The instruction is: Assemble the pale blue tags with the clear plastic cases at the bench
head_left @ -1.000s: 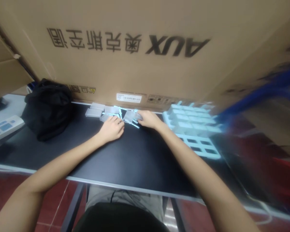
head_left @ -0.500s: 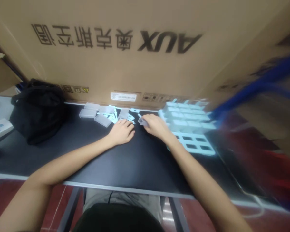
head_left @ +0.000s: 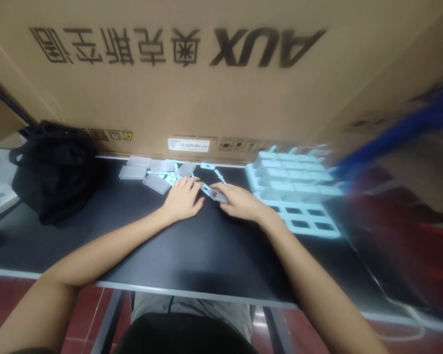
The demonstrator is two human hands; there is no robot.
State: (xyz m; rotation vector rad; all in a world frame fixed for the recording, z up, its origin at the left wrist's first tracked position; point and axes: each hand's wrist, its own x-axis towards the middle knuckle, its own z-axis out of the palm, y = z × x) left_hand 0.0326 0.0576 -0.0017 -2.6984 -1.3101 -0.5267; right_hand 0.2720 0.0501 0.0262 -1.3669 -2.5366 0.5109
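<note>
My right hand (head_left: 239, 202) is closed on a small translucent plastic box (head_left: 218, 196), its open end turned toward my left hand. A light-blue plastic strip (head_left: 205, 189) reaches from the fingertips of my left hand (head_left: 183, 199) to the mouth of that box. My left fingers are bent round the strip's near end, partly hiding it. Just beyond my left hand lie several translucent boxes (head_left: 157, 184) and loose light-blue pieces (head_left: 170, 178). Behind my right fingers, another light-blue strip (head_left: 220, 176) lies on the black tabletop (head_left: 151, 250).
At right stands a light-blue rack (head_left: 299, 178) of stacked blocks, with a slotted light-blue frame (head_left: 300, 224) before it. A black bag (head_left: 55, 172) sits at left. A big cardboard carton (head_left: 143, 103) walls off the back, and a blue metal bar (head_left: 398, 135) rises at right.
My right hand has come slightly nearer with the box and turned its open end to the left. A light-blue strip now shows between my left fingertips and the box.
</note>
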